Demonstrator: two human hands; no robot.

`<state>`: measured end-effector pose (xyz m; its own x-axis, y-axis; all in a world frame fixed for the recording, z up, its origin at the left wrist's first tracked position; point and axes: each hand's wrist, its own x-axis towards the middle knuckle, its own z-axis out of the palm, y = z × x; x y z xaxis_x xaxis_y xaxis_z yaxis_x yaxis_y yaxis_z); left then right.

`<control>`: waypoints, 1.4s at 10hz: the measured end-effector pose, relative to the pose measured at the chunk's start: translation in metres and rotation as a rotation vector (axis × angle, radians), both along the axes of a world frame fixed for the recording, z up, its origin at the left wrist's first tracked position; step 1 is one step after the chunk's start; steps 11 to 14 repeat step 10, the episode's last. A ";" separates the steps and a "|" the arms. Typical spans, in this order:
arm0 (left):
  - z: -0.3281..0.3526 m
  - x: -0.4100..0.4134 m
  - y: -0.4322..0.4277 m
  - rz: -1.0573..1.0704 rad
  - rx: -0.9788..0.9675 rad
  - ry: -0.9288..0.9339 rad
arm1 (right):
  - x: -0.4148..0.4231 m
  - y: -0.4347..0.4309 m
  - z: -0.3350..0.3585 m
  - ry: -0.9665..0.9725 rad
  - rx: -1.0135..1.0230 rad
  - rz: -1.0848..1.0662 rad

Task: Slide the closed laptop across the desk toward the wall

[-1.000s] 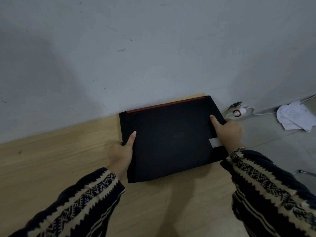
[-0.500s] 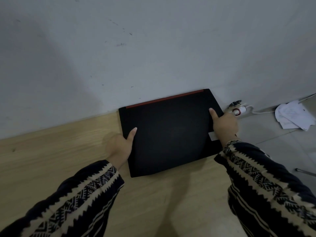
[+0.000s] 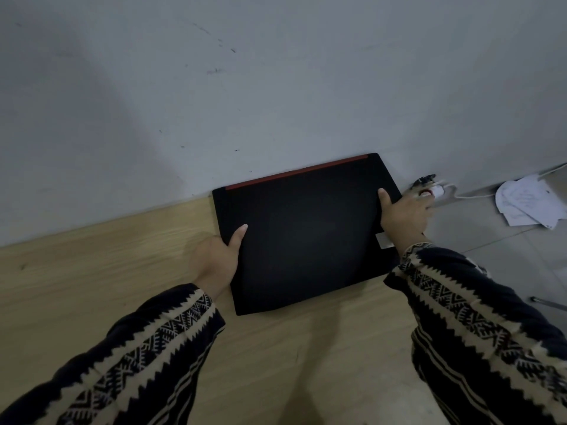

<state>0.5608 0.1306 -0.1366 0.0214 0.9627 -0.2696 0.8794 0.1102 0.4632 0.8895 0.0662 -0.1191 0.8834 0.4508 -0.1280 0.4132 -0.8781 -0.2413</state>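
A closed black laptop point(image 3: 306, 231) with a red strip along its far edge lies flat on the light wooden desk point(image 3: 92, 271). Its far edge sits right at the grey wall point(image 3: 276, 87). My left hand point(image 3: 219, 259) grips the laptop's left edge, thumb on the lid. On the right edge, my right hand point(image 3: 405, 214) holds the laptop with the thumb on top and the fingers past the side. A small pale sticker point(image 3: 383, 240) shows near my right wrist. Both sleeves are dark with a pale zigzag pattern.
Beyond the desk's right edge the tiled floor point(image 3: 506, 256) lies lower. A white plug with a cable point(image 3: 438, 190) rests by the wall there. Crumpled white papers point(image 3: 527, 200) lie further right. A thin metal rod point(image 3: 549, 303) shows at the right border.
Both hands have pushed the laptop away from me. The strip of desk that showed behind its far edge is gone and the edge now meets the wall.
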 end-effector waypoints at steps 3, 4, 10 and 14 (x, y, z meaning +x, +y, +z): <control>0.005 -0.003 0.006 -0.045 -0.006 0.039 | 0.005 0.001 0.005 0.092 -0.065 -0.023; 0.007 -0.002 0.008 -0.041 -0.049 0.074 | 0.016 -0.005 -0.002 0.228 0.068 0.040; 0.021 0.014 -0.021 0.164 -0.028 -0.063 | -0.039 -0.028 -0.027 -0.061 0.247 0.180; 0.021 0.014 -0.021 0.164 -0.028 -0.063 | -0.039 -0.028 -0.027 -0.061 0.247 0.180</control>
